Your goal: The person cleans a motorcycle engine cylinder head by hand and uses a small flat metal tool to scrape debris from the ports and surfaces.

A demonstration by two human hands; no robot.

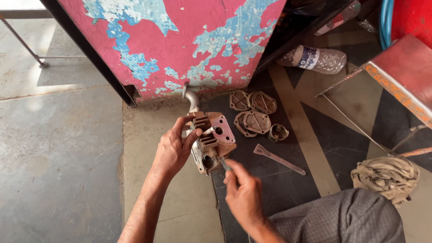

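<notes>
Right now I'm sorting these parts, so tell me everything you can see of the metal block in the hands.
The metal block is a rusty, reddish-brown casting with cooling fins, a flat pinkish face with a round hole and corner holes, and a curved grey pipe at its far end. It is held tilted above the floor. The left hand grips its finned side, and a thin tool in the right hand touches its near end.

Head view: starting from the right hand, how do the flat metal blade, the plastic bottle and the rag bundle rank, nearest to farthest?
From the right hand:
1. Flat metal blade, on the floor just up and right of it.
2. Rag bundle, far right on the floor.
3. Plastic bottle, lying at the top by the painted panel.
</notes>
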